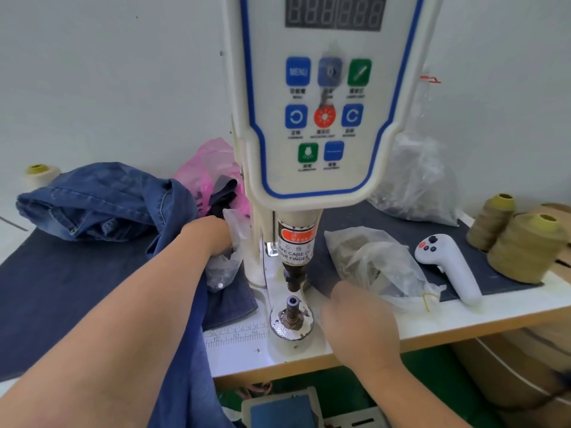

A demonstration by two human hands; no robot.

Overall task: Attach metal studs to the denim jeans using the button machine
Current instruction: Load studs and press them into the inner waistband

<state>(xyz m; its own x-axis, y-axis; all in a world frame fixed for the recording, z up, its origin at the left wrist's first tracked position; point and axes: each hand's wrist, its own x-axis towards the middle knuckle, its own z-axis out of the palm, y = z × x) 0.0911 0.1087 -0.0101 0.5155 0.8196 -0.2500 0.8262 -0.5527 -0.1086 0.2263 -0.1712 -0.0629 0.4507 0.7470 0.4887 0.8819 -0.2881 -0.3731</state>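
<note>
The denim jeans [105, 200] lie heaped on the dark cloth [61, 291] that covers the table, at about ten o'clock from the button machine [312, 97], and one leg of them trails down past the table's front edge, under the left forearm. No part of the jeans lies on the lower die [293, 310], which stands bare on its shiny round base at six o'clock beneath the punch head [295, 242] (the one with the orange warning label about fingers).

The left hand [213, 234] reaches into a small clear plastic bag [227, 261] just left of the machine's column, at nine o'clock from the die; its fingers are buried in the bag, so I cannot tell whether they are spread or pinching anything. The right hand [355, 316] rests on the white table edge [463, 316] at three o'clock from the die, seen from the back, its fingertips turned down and hidden; how its grip stands cannot be told either.

Further out, a crumpled clear bag [370, 261] of small parts lies just beyond the right hand, at about two o'clock. Right of it lies a white handheld controller [448, 264] with dark buttons, and at the far right two olive thread cones [513, 239] stand together. Behind the machine sit a pink plastic bag [210, 168] at eleven o'clock and a large clear bag [414, 186] at one o'clock. A pale thread spool [38, 174] stands at the far left by the wall.
</note>
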